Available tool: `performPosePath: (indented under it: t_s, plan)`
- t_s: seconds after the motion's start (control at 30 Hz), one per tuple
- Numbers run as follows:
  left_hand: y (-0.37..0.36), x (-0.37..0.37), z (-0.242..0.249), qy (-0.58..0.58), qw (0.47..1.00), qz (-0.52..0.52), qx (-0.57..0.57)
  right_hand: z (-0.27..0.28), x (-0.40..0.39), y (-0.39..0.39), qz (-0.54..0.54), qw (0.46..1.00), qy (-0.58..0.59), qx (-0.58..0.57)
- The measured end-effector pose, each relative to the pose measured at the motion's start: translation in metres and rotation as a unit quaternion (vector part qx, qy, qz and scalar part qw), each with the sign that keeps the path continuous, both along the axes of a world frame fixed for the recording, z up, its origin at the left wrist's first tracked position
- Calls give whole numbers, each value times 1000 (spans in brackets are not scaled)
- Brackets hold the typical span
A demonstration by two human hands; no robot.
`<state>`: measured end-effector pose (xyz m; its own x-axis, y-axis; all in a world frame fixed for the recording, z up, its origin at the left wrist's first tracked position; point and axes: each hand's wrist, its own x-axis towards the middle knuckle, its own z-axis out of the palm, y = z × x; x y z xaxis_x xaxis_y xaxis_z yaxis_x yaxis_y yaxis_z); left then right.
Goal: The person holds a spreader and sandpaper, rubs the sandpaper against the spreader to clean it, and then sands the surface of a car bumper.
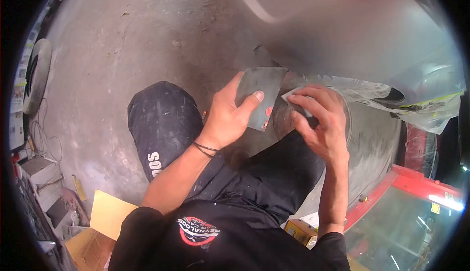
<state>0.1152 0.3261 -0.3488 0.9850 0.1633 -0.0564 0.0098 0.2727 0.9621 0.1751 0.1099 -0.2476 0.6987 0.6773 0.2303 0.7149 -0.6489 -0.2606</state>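
My left hand [229,110] pinches a grey sheet of sandpaper [262,87], its thumb lying across the near face. Reddish marks show along the sheet's lower right edge. Just to the right, my right hand [320,117] has its fingers curled around a small pale, flat piece [304,108] that looks like folded paper. Fingers cover much of this piece, so its full shape is hidden. Both hands are held above my bent legs, a short gap between them. Beneath the right hand is a round, clear rim [348,124], partly hidden.
A grey car body panel [362,31] rises at the upper right, with plastic sheeting [431,109] below it. A red-framed glass panel [401,212] stands at the lower right. Cardboard [112,212] and a small box [301,232] lie nearby. A tyre [39,75] leans at the left.
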Motion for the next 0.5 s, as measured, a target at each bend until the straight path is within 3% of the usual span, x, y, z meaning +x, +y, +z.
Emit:
performPosePath:
  t_s: [0.1,0.33,0.43,0.5]
  plan:
    - [-1,-2,0,-35,996,10,84,-9,-7,14,36,998,12,-40]
    - [7,4,5,-5,992,96,76,-41,-47,16,67,994,42,-77]
    - [13,8,6,16,990,134,42,-44,-52,9,24,999,36,11]
    - [7,10,-11,21,990,134,-43,-39,-53,3,-1,990,72,123]
